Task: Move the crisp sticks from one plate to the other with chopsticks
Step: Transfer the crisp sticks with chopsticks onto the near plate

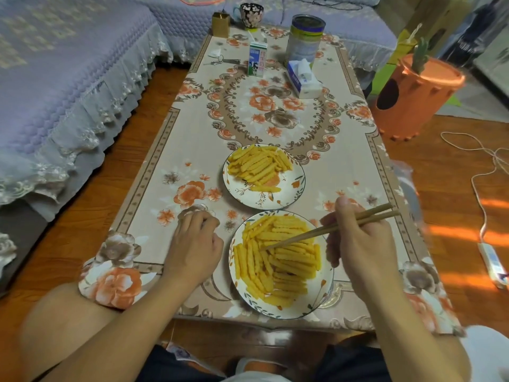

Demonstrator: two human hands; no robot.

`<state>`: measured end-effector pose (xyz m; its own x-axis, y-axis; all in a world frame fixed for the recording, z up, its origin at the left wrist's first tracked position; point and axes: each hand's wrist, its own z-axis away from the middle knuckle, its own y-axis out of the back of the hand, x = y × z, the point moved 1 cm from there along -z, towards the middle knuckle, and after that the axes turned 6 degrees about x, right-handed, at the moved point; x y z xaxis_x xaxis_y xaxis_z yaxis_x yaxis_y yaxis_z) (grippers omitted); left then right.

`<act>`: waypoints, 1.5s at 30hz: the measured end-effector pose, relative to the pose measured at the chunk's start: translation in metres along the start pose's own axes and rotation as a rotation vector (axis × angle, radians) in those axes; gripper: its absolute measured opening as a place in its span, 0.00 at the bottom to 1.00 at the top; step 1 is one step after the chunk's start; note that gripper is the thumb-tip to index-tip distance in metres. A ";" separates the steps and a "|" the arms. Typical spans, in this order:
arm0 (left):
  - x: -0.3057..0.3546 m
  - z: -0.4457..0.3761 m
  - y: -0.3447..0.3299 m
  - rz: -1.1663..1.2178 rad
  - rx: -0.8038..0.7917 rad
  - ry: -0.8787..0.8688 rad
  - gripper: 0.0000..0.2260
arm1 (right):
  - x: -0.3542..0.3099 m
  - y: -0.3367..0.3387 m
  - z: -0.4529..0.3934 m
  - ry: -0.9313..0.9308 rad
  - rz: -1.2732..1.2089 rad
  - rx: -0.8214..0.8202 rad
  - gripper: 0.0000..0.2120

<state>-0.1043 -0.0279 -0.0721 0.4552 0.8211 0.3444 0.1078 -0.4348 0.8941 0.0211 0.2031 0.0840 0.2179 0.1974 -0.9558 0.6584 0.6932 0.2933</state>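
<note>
Pinching chopsticks (330, 230), right hand (360, 238) over near plate (325, 296) rim; left hand (195, 244) curled, empty.

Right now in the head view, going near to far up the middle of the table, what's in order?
Near plate of crisp sticks → far plate of sticks → tissue box → milk carton → tin can → floral mug.

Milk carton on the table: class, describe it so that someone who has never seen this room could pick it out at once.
Start at the long table with the flowered cloth and look to its far end, beyond the two plates of crisp sticks. The milk carton stands upright there, left of the tall round tin and the tissue box. It alone is a small white box with a green base and a cow picture.
</note>
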 end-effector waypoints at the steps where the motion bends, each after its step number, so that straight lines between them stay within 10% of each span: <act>1: 0.000 0.000 0.000 0.001 0.001 -0.001 0.12 | -0.004 0.005 -0.005 -0.005 -0.033 0.021 0.25; 14: 0.000 -0.002 -0.002 -0.022 0.005 -0.007 0.13 | 0.011 -0.052 -0.100 0.320 0.212 -0.160 0.18; 24: 0.000 -0.001 -0.001 -0.038 0.004 -0.006 0.14 | -0.023 0.000 -0.028 0.002 -0.259 0.081 0.27; 45: 0.001 0.003 -0.002 -0.006 0.029 -0.025 0.12 | 0.000 0.016 0.022 0.025 -0.134 0.177 0.26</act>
<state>-0.1012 -0.0281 -0.0742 0.4763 0.8146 0.3310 0.1361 -0.4403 0.8875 0.0475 0.1987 0.0892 0.1040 0.1303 -0.9860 0.7972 0.5819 0.1610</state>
